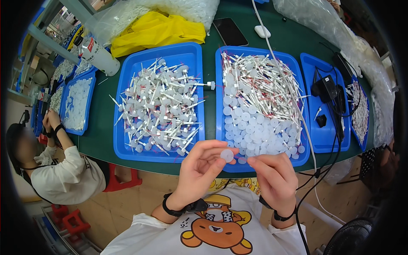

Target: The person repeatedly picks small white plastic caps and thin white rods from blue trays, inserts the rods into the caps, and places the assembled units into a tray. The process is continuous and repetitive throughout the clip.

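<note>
A white shirt (225, 231) with a cartoon bear on its front lies nearest the camera; beyond it, at the far left, a co-worker (63, 168) in a white top sits with both hands raised beside a blue tray of pale pieces (90, 108). Next on the green desk (101, 127) come a bottle (100, 57), a yellow bag (157, 32) and a large blue tray (122, 153) heaped with white sticks (172, 114), many with round ends. The left hand (203, 165) pinches a pale disc (227, 155) between thumb and fingers, over the near edge of a second large tray (219, 127), which has loose discs (250, 129) at its near side and thin sticks with red wires (263, 76) at its far side. Behind the trays lies a dark phone (230, 32). The right hand (276, 174), just right of the disc, has thumb and forefinger tips pressed together; I cannot tell whether anything is between them. Further right, a blue tray (313, 142) carries a black power adapter (327, 88) and cables, and a dark fan (350, 238) stands at the lower right
</note>
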